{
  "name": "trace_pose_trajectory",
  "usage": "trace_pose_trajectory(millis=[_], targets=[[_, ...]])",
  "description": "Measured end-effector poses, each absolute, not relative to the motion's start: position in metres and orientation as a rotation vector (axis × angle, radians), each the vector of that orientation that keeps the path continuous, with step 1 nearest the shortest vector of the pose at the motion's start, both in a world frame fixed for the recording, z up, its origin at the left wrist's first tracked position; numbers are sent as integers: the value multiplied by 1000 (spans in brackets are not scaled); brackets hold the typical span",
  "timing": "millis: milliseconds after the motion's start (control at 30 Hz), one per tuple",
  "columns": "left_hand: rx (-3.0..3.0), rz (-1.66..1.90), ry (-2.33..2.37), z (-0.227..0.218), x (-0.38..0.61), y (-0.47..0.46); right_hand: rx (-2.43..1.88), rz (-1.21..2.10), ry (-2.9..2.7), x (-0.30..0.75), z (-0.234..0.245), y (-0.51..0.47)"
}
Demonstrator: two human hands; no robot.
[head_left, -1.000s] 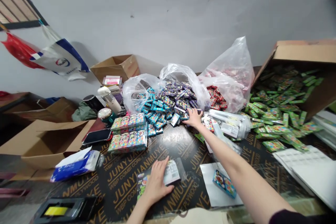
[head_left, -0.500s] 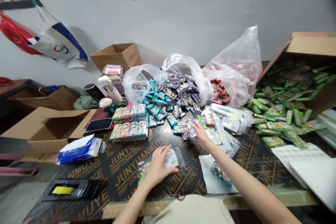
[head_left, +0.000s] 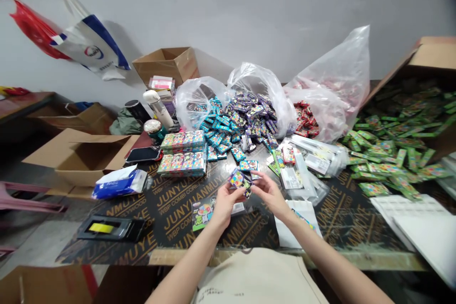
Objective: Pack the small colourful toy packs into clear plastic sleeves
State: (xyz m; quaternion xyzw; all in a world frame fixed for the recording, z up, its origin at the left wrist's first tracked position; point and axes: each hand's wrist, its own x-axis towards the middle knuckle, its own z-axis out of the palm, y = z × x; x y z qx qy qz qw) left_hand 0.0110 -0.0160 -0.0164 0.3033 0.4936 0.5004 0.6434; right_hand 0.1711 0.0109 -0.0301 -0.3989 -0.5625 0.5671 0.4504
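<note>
The left hand and right hand met above the bench, both pinching a few small packets between them, long axis running hand to hand. One flat sleeve lay just under the left hand; three plastic bags of packets sat beyond both hands.

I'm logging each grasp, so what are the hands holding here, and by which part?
Both hands, left hand and right hand, hold a few small colourful packets between them, fingertips pinching the opposite ends, above the table.
</note>
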Motion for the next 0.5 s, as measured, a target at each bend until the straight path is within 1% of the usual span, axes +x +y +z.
trace_pose_trajectory(millis=[67, 200, 267, 367, 500], targets=[[747, 1064, 1137, -15, 8, -21, -968, 1403, -1529, 177, -21, 12], [910, 832, 1114, -17, 4, -30, -897, 1335, -1985, 189, 1, 15], [961, 741, 1100, -20, 5, -33, -870, 1282, -2074, 191, 6, 14], [869, 777, 1120, -26, 7, -34, -886, 1084, -2060, 189, 4, 9], [783, 836, 1110, -30, 2, -33, -854, 889, -2207, 186, -7, -2]])
